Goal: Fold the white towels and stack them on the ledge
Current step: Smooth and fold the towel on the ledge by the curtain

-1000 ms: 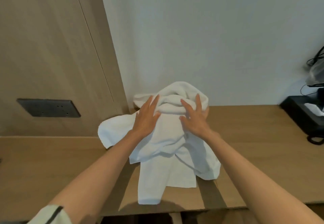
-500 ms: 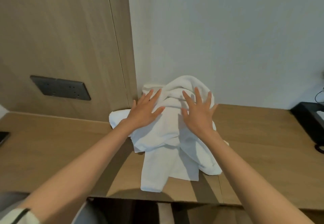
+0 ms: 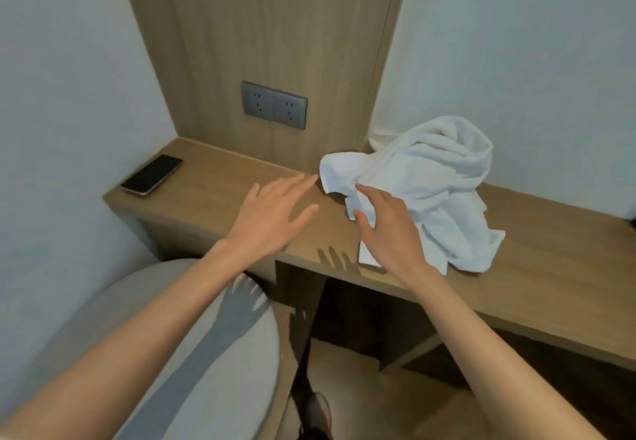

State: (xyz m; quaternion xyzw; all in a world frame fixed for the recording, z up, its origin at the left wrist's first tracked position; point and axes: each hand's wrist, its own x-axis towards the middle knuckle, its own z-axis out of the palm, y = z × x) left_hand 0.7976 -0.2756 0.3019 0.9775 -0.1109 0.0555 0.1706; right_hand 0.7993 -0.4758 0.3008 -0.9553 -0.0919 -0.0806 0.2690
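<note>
A crumpled heap of white towels [image 3: 437,181] lies on the wooden ledge [image 3: 220,185], pushed against the white wall. My left hand [image 3: 272,216] hovers open over bare wood just left of the heap, fingers spread, touching nothing. My right hand [image 3: 389,229] is open too, fingers straight, over the heap's front left edge; whether it touches the cloth is unclear. Neither hand holds anything.
A dark phone [image 3: 151,174] lies at the ledge's left end. A grey double socket [image 3: 273,105] sits in the wood panel behind. A round beige seat [image 3: 213,353] stands below left, in front of the ledge. A dark object [image 3: 632,221] shows at the right edge.
Both hands have come off the top of the towel heap and moved left and down. The view has swung left, bringing the phone, socket and seat into sight.
</note>
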